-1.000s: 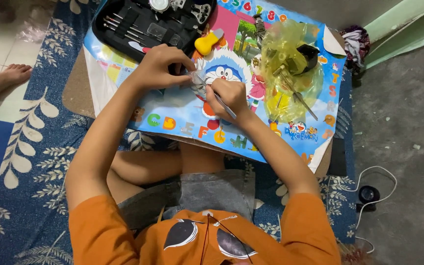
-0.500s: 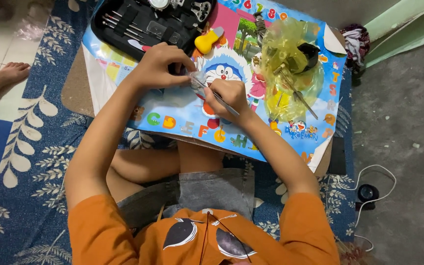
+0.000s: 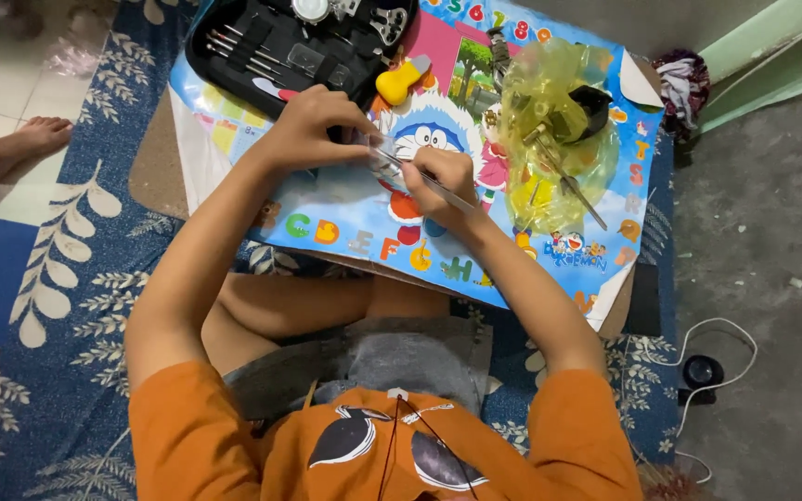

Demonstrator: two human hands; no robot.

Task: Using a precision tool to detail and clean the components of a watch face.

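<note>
Fingers of the left hand (image 3: 313, 130) pinch a small clear part (image 3: 370, 148); the right hand (image 3: 443, 181) is clamped on a thin tool (image 3: 429, 181), tip at the part; fine work seems mid-step, and steadiness comes next.

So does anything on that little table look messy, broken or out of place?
Nothing looks spilled or broken. The one untidy spot is the crumpled yellow plastic bag lying open on the cartoon alphabet mat, with small metal parts loose on it. The black tool case is open, and the mat overhangs the table edge.
</note>
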